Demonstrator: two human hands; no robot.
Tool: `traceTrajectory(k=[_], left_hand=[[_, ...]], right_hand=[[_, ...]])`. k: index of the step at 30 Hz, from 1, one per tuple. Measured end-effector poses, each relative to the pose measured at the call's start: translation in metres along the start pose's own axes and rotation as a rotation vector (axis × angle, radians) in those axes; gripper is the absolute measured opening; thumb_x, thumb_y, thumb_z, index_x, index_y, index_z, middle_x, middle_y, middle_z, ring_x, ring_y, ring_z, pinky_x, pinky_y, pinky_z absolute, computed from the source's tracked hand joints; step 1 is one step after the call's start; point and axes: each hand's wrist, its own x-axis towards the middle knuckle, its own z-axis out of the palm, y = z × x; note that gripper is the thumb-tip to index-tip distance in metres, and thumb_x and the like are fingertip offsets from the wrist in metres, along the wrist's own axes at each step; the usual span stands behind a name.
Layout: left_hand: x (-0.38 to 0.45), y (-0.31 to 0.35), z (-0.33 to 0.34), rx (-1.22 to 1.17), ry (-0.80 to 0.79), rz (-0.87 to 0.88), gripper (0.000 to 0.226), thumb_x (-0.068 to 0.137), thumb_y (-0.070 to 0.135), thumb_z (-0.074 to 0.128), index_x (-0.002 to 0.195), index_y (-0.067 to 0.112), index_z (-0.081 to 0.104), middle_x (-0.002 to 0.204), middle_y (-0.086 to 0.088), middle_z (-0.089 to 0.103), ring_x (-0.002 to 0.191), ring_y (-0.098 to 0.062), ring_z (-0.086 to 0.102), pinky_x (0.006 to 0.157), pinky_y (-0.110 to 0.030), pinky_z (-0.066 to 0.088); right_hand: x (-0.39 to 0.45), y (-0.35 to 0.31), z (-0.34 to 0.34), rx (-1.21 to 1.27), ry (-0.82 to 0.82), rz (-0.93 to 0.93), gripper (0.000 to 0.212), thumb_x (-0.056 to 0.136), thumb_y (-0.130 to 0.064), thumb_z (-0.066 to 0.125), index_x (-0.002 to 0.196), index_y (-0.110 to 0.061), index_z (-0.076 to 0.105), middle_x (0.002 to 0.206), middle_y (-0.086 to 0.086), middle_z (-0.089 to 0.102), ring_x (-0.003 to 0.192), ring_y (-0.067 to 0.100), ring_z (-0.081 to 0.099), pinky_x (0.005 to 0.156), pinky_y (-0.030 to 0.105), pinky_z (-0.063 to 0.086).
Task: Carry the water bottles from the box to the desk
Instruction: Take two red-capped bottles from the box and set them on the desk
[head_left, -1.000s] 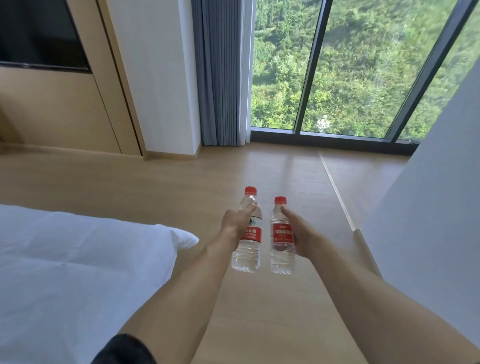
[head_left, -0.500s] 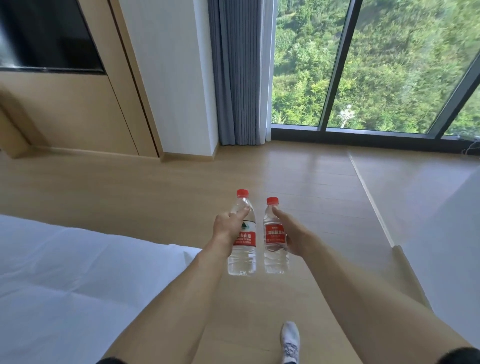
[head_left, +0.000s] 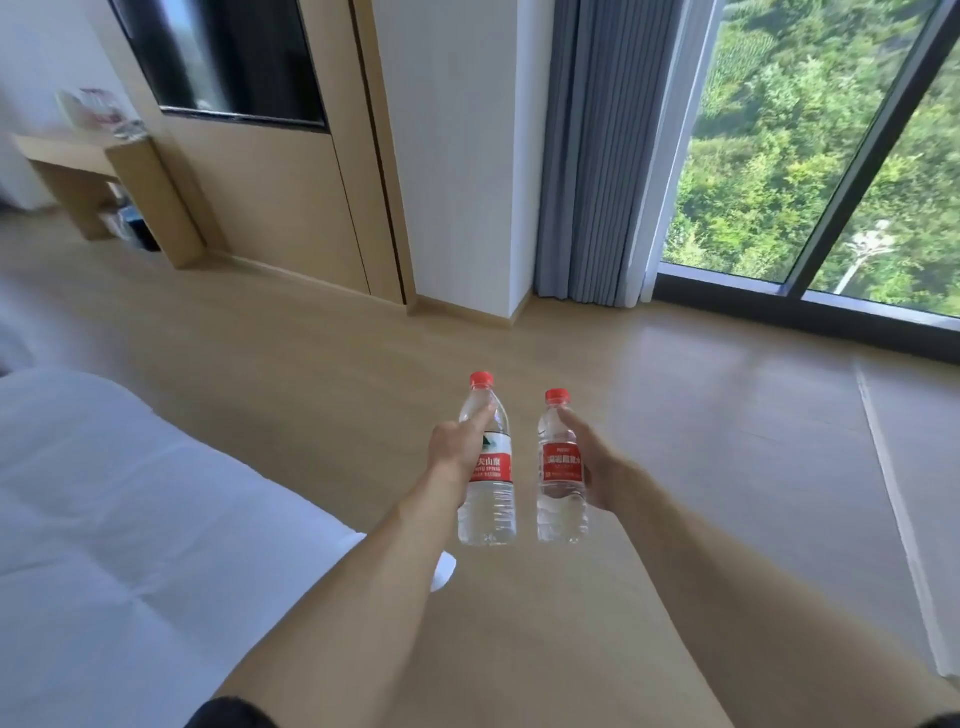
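I carry two clear water bottles with red caps and red labels, upright and side by side above the wooden floor. My left hand (head_left: 458, 448) grips the taller left bottle (head_left: 488, 499), with the index finger lying up along its neck. My right hand (head_left: 597, 462) grips the shorter right bottle (head_left: 561, 493) from its right side. The wooden desk (head_left: 78, 156) stands at the far left against the wall, blurred, with several small items on top. The box is out of view.
A bed with white bedding (head_left: 130, 519) fills the left foreground. A dark TV screen (head_left: 228, 62) hangs on the wood-panelled wall. A grey curtain (head_left: 597, 156) and a large window (head_left: 831, 156) lie ahead on the right. Open wooden floor (head_left: 311, 364) leads toward the desk.
The view has swung left: the window slid to the right and the desk came into sight at far left. Both hands still hold the bottles out in front.
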Motion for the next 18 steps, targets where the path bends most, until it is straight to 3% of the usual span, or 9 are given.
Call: traceTrajectory(k=[3,8,18], left_hand=[[0.028,0.012,0.018,-0.024,-0.004,-0.009,0.067,0.059,0.060,0.077,0.094,0.003,0.070,0.098,-0.024,0.074,0.080,-0.037,0.072,0.088,-0.060,0.058],[0.070,0.033,0.036,-0.068,0.015,-0.002,0.067,0.052,0.060,0.081,0.090,0.006,0.068,0.087,-0.021,0.070,0.075,-0.036,0.069,0.086,-0.061,0.057],[0.191,0.079,0.052,-0.057,0.003,0.018,0.058,0.051,0.060,0.075,0.085,0.014,0.070,0.078,-0.010,0.070,0.070,-0.031,0.069,0.083,-0.054,0.059]], right_hand=[[0.026,-0.029,-0.008,0.000,-0.028,0.005,0.042,0.094,-0.053,0.058,0.088,-0.011,0.059,0.065,0.006,0.060,0.052,0.019,0.058,0.063,0.034,0.051],[0.066,-0.065,-0.012,-0.029,-0.068,0.014,0.042,0.095,-0.053,0.058,0.090,-0.012,0.060,0.059,0.006,0.061,0.047,0.020,0.060,0.052,0.031,0.054],[0.169,-0.139,0.012,-0.125,-0.079,-0.016,0.040,0.095,-0.048,0.062,0.098,-0.009,0.060,0.068,0.009,0.063,0.052,0.021,0.062,0.049,0.030,0.054]])
